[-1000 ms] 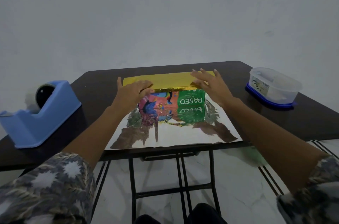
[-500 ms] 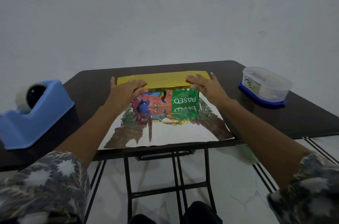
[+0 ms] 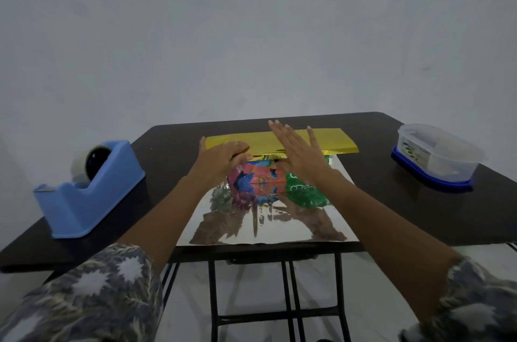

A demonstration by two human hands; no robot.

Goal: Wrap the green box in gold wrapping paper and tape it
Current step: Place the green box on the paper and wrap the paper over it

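The green box, with a colourful printed front face, stands on the silver inner side of the wrapping paper sheet in the middle of the table. The far part of the sheet, gold wrapping paper, is folded over the box top. My left hand presses this fold onto the box's left end, fingers curled over the front edge. My right hand hovers flat with fingers spread over the middle of the box and holds nothing. It hides part of the box front.
A blue tape dispenser with a roll of tape stands at the table's left edge. A clear plastic container on a blue lid sits at the right. The dark table ends just below the sheet's near edge.
My right hand has lifted off the box's right end and moved left over its middle, fingers spread. My left hand stays on the fold.
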